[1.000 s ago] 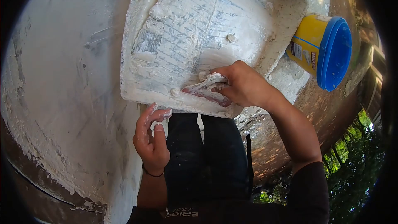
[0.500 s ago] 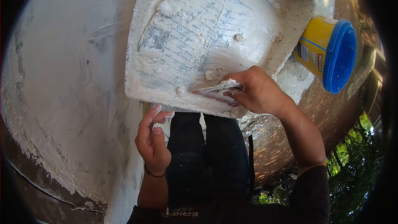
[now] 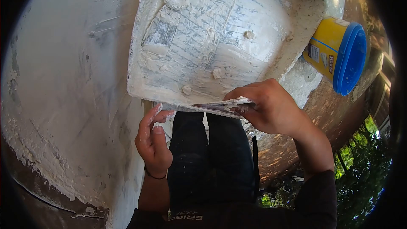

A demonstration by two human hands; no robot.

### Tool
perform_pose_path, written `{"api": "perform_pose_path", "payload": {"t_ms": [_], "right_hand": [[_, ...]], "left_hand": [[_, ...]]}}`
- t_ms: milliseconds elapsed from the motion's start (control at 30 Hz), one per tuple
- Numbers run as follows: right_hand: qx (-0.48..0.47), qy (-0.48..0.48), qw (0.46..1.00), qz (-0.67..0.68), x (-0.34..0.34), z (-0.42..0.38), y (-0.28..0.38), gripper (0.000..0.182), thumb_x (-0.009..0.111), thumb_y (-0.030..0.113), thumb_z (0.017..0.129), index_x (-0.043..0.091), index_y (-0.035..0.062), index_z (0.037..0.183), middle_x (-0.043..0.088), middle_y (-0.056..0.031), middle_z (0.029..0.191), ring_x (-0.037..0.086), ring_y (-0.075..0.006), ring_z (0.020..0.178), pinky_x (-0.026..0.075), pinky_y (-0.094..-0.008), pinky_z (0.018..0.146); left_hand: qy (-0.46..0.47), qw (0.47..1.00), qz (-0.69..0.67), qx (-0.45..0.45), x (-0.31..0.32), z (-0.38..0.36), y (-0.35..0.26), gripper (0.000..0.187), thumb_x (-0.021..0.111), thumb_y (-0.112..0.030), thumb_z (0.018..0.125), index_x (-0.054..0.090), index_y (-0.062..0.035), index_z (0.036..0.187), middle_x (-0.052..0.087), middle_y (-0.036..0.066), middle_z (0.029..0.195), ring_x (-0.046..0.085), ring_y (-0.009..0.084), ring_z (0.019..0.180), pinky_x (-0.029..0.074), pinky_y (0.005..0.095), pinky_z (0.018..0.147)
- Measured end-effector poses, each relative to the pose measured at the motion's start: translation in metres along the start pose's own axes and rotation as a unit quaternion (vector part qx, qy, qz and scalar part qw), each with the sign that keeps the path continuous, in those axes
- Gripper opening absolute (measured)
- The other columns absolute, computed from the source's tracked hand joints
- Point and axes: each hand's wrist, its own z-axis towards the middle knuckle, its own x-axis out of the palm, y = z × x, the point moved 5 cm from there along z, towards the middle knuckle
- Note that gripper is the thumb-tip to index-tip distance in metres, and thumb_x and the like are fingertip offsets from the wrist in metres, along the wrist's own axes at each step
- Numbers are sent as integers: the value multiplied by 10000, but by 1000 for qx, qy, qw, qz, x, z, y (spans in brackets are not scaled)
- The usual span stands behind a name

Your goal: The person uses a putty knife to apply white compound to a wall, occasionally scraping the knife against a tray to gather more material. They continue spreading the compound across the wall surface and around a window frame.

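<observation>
My right hand (image 3: 273,106) grips a thin flat scraper (image 3: 222,106) smeared with white paste. The scraper lies along the near edge of a paste-coated tray (image 3: 169,65), with its flat face seen at a steep slant. Lumps of paste (image 3: 217,73) sit inside the tray near that edge. Just below the tray's near left corner, my left hand (image 3: 154,142) is held up with its fingers bent and apart. It holds nothing, and white paste coats its fingertips.
A yellow bucket (image 3: 324,46) with a blue rim leans on its side at the right of the tray. On the left stands a broad, white-smeared surface (image 3: 72,76). My dark-trousered legs (image 3: 210,157) are below the tray, and brown ground (image 3: 288,148) lies to the right.
My right hand and the scraper have moved toward me, from inside the tray to its near edge. The left hand has shifted slightly left and keeps its shape.
</observation>
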Motion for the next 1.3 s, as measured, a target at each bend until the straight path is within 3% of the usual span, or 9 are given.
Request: {"api": "perform_pose_path", "payload": {"t_ms": [233,333,500,567,733,833,1067,1233,1300], "right_hand": [[14,73,997,10,10,27,-23,192,615,26,673,623,6,863,598,-211,711,588,-392,734,477,-434,651],[10,85,996,22,11,34,-27,198,655,4,708,636,10,905,631,-184,737,629,-318,683,476,-353,616],[-5,82,996,29,11,38,-37,190,682,35,720,639,8,903,631,-182,727,621,-299,648,469,-346,600],[-8,79,996,34,11,39,-37,188,689,44,723,639,7,901,631,-181,723,618,-292,636,467,-345,594],[4,94,995,20,5,41,-33,194,699,55,724,639,-2,899,632,-177,707,617,-268,616,460,-339,573],[67,105,991,43,4,39,-36,201,667,116,733,644,6,900,613,-216,751,591,-377,744,465,-407,672],[80,98,992,-10,2,39,-42,213,672,129,731,644,-6,893,608,-224,739,592,-383,753,469,-414,682],[-23,36,997,-57,3,37,-41,177,667,45,702,634,-2,869,621,-194,720,606,-346,669,470,-378,602],[-2,54,996,-71,0,36,-36,188,664,74,697,637,-6,866,613,-210,728,597,-371,723,474,-408,649]], "left_hand": [[-1,1000,6,19,0,0,-1,349,387,-45,856,512,86,1156,655,189,945,599,203,861,443,306,796],[4,1000,16,20,-4,2,-1,351,388,-41,855,509,91,1156,651,196,944,603,213,874,447,318,804],[2,998,37,41,-3,8,-6,345,362,-120,924,487,70,1183,641,154,947,580,193,872,442,323,795],[-6,999,10,40,-3,12,-9,358,391,-41,850,499,98,1162,647,209,937,613,231,886,454,339,813],[14,998,12,59,4,19,-16,352,386,-37,850,507,101,1150,646,215,941,613,229,881,453,329,815],[31,997,8,64,9,22,-18,345,392,-34,849,514,99,1143,646,219,942,617,230,884,454,322,817],[86,994,25,63,29,27,-31,336,368,-74,898,506,96,1153,636,197,955,589,213,906,426,335,853],[107,990,-4,93,36,32,-32,310,410,-53,873,526,93,1120,636,206,976,612,235,912,446,328,850],[111,988,-13,109,38,34,-33,283,448,-36,852,546,86,1088,635,207,993,635,253,908,472,325,837]]}}
